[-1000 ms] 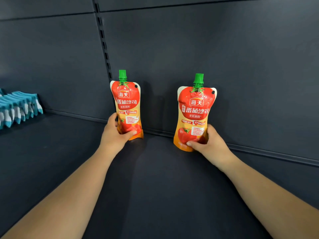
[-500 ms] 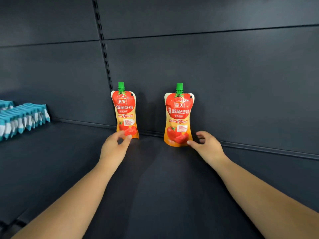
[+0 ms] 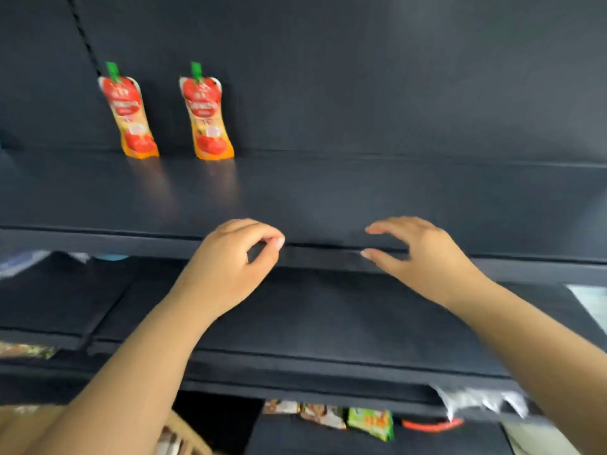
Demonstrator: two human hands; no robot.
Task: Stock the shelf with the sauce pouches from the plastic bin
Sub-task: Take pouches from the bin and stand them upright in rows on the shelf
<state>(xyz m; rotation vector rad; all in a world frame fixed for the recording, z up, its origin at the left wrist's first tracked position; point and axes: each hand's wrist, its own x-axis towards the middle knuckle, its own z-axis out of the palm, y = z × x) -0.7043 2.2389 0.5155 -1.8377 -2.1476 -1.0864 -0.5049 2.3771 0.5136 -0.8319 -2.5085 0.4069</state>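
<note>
dark matte shelf (image 3: 361, 192), matching back panel (image 3: 361, 77) behind, lower shelf (image 3: 328, 310) beneath

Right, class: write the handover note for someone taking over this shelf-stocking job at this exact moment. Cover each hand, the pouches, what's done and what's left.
Left hand: loosely curled, grip empty, by the shelf's front edge.
Right hand: open, empty, alongside it.
Pouches: left pouch and right pouch stand upright at the back of the shelf, apart from each other, neither touched.
Done: two pouches placed.
Left: probably fetch more from the bin, which is not clearly in view.
</note>
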